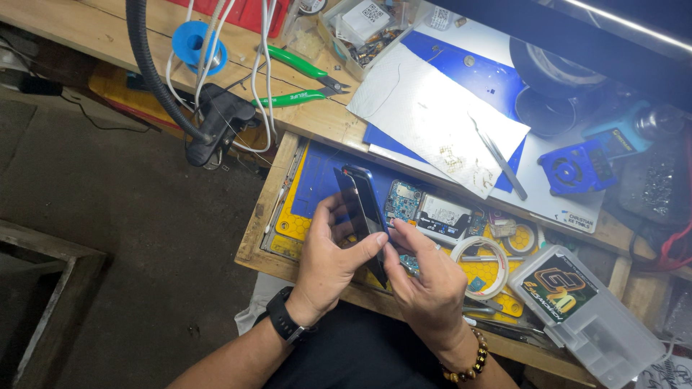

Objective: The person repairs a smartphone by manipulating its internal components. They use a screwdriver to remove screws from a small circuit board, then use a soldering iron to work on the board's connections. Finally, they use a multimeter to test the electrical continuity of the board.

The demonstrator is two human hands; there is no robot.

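Seen from the head camera, the left hand (328, 248) curls its fingers around the back of a dark phone (364, 212), with the thumb stretched across the glossy front edge so the phone is pinched between thumb and fingers. The right hand (425, 277) has its fingers bent close together, the thumb and forefinger tips pressed against the lower side edge of the phone. Both forearms rise from the bottom of the view, wrists bent inward toward each other; the left wrist wears a black watch (286, 322), the right a beaded bracelet (468, 364). The phone is slim, smooth and shiny, held on edge and tilted above a blue and yellow work mat (310, 189). Just beside the right hand lies a white roll of tape (481, 265), and near it a clear plastic box (591, 320).
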